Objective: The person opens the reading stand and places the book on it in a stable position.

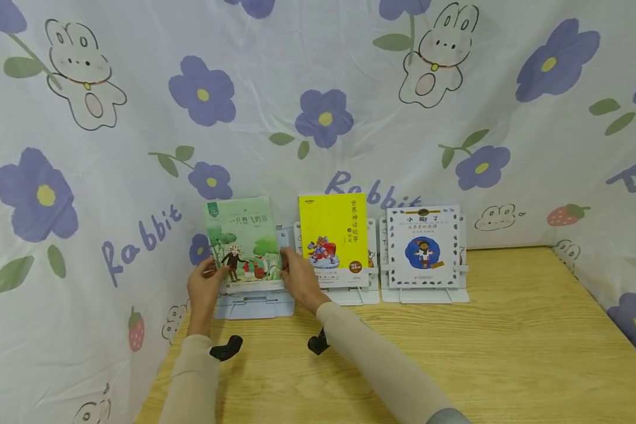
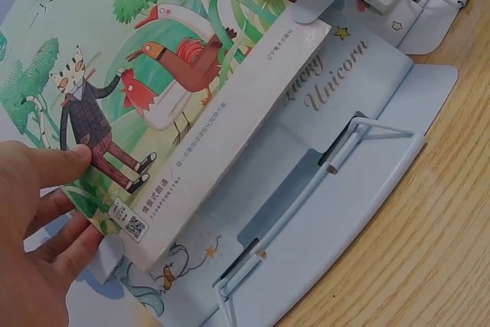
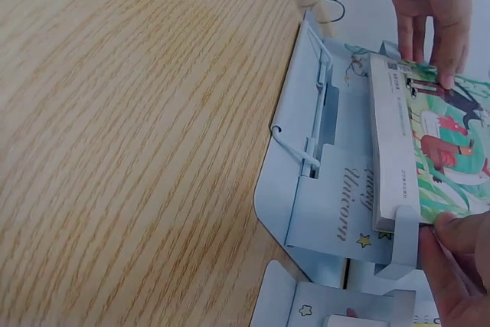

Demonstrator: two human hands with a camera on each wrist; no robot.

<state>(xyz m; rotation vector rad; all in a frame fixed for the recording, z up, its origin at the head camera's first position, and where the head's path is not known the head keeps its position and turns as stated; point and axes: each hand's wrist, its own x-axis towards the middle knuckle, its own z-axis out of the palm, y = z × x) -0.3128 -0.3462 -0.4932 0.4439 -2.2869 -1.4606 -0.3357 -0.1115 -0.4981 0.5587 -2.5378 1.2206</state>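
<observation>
A green picture book [image 1: 246, 247] with a cat and birds on its cover is held at the light blue book stand [image 2: 367, 181] on the left. My left hand [image 1: 204, 288] grips the lower left edge, thumb on the cover and fingers toward the back. At the opposite edge my right hand [image 1: 302, 280] pinches the book, its thumb at the front. In the left wrist view the book's bottom edge sits above the stand's wire support [image 2: 344, 151]. Side tabs [image 3: 406, 235] of the stand are by the book's lower corners.
To the right, a yellow book [image 1: 334, 235] and a white book [image 1: 424, 247] stand upright on white stands. The wooden table [image 1: 535, 335] extends right and forward. Behind is a curtain [image 1: 265, 159] printed with flowers and rabbits.
</observation>
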